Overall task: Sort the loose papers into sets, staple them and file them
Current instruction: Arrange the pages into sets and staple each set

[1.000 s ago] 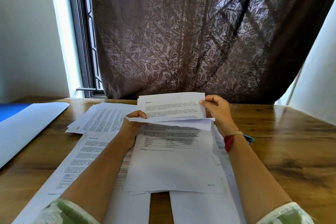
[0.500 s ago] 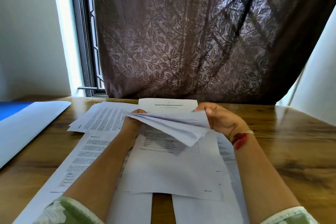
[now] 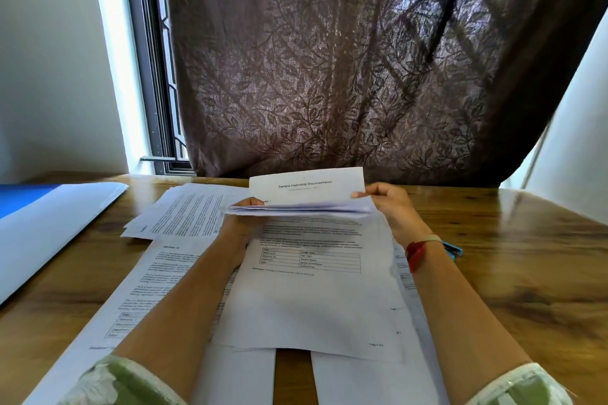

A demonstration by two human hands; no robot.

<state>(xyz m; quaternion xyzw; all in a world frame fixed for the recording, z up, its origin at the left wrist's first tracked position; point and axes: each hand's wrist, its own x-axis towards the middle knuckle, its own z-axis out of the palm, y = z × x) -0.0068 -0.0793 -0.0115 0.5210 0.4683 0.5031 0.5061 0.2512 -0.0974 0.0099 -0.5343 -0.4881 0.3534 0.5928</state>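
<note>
**Held sheaf** [image 3: 306, 210]: several white sheets, raised just above the middle of the desk [image 3: 526, 273], towards its far edge. The top page [image 3: 307, 186] tilts upward and is headed "Sample Internship Documentation"; the smaller print is illegible.

**Left hand** [image 3: 245, 215]: fingers curled round the sheaf's left edge, palm hidden.

**Right hand** [image 3: 391, 210]: thumb and fingers pinch the sheaf's right edge, with the fingertips hidden behind the paper. A red band [image 3: 416, 251] is on the wrist.

**Lower stack** [image 3: 312, 302]: lies flat between the forearms. The top sheet shows text and a table; the page number is too small to read.

**Spread sheets** [image 3: 184, 210] and **"Section 10" page** [image 3: 158, 276]: to the left, the page partly covered by the left forearm.

**Folder** [image 3: 49, 230]: white and blue, cut off at the frame's left edge.

**Blue object** [image 3: 455, 251]: behind the right wrist, mostly hidden, and cannot be identified.
</note>
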